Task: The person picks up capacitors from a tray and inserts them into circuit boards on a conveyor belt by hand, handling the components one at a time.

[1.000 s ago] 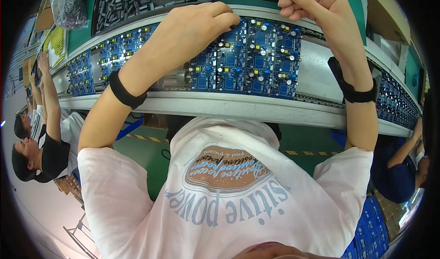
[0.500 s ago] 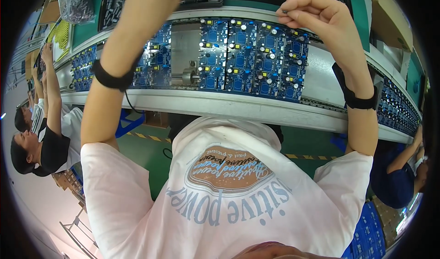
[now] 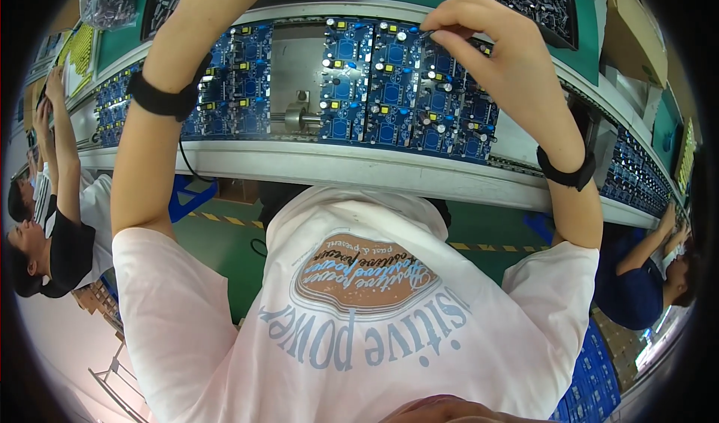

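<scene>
Thumb and index finger of my right hand [image 3: 500, 45] are pinched on a small dark electronic component [image 3: 427, 32], mostly hidden by the fingertips. They are over the far edge of a panel of blue circuit boards [image 3: 387, 90]. Whether the component touches a board I cannot tell. White, yellow and blue parts stand on these boards. My left forearm [image 3: 187, 37] reaches up over another group of blue boards [image 3: 247, 86], and its hand lies beyond the top edge. Black bands circle my left wrist [image 3: 161, 97] and right wrist [image 3: 567, 170].
The boards lie on a conveyor with a pale metal front rail [image 3: 337, 170]. Beyond it are a black tray [image 3: 558, 40] of small dark components and a plastic bag [image 3: 108, 4] of parts. A cardboard box [image 3: 636, 34] stands far right. Co-workers [image 3: 64, 221] are on both sides.
My right hand has moved left and slightly nearer, from the far rail to over the boards, still pinching the component. My left arm has shifted left, its hand further beyond the top edge.
</scene>
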